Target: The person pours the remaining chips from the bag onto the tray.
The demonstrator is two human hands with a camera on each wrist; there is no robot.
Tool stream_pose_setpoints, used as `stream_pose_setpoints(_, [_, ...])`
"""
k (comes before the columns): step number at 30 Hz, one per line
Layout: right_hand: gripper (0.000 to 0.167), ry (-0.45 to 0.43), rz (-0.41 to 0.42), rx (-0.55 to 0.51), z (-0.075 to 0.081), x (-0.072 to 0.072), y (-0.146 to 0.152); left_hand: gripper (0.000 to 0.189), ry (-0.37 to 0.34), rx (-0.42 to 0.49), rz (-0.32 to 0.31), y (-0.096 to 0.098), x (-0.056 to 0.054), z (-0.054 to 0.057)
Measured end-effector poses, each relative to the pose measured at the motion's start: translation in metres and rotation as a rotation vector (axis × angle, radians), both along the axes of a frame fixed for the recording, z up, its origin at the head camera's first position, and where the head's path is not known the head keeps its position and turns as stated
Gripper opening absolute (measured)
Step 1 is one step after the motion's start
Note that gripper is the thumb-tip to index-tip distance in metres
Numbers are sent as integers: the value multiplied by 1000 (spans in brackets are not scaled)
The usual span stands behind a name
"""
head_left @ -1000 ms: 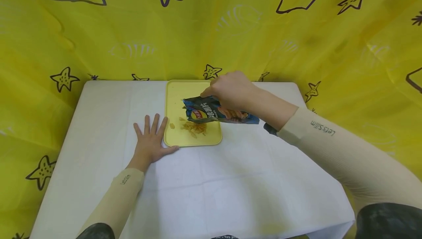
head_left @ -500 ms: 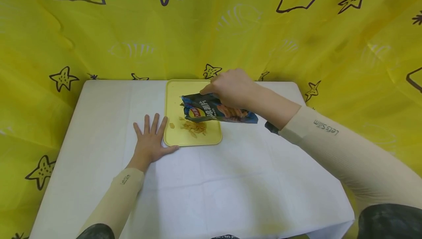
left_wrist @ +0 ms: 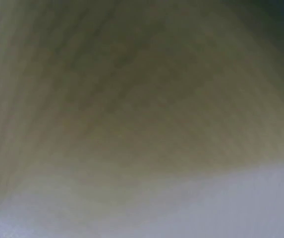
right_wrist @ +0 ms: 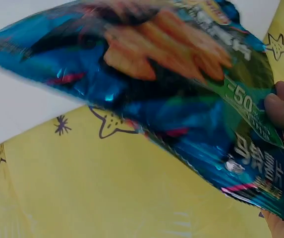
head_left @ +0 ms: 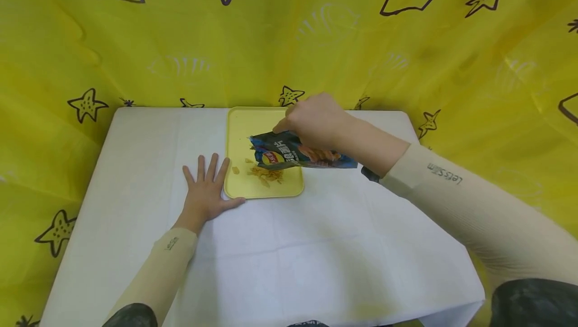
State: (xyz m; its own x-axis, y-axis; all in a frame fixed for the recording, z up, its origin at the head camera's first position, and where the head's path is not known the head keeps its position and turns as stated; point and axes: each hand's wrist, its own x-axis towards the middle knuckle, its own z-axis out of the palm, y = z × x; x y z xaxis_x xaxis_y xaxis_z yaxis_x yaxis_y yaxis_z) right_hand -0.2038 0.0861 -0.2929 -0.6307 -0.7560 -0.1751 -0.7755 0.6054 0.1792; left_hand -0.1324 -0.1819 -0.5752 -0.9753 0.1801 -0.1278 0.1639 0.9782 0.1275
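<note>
My right hand [head_left: 318, 122] grips a dark blue potato chip bag [head_left: 282, 149] by its upper edge and holds it tilted over a yellow tray [head_left: 244, 124]. In the right wrist view the chip bag [right_wrist: 181, 89] spans the upper part, with the thumb [right_wrist: 283, 106] pressing its printed side at the right. A small heap of potato chips [head_left: 266, 175] lies on the tray's near half, partly hidden by the bag. With fingers spread, my left hand [head_left: 205, 194] rests flat at the tray's lower left corner. The left wrist view is blurred; only sleeve and cloth show.
A white cloth-covered table [head_left: 280, 267] bears the tray near its back edge. Behind and beside it hangs a yellow curtain [head_left: 262, 41] with starfish drawings. One loose chip [head_left: 236, 170] lies near the tray's left rim.
The chip bag rises slightly, then dips and shifts a little right again in my right hand. My left hand keeps its place by the tray.
</note>
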Motion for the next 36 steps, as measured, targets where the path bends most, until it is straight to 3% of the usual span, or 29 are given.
stream_pose_setpoints(15, [57,-9,8,-14,1,1,-1,122,8,5,1,0,-2,-6])
stream_pose_setpoints(36, [56,-4,-14,2,3,0,1,122,5,-5,6,3,-3,-1])
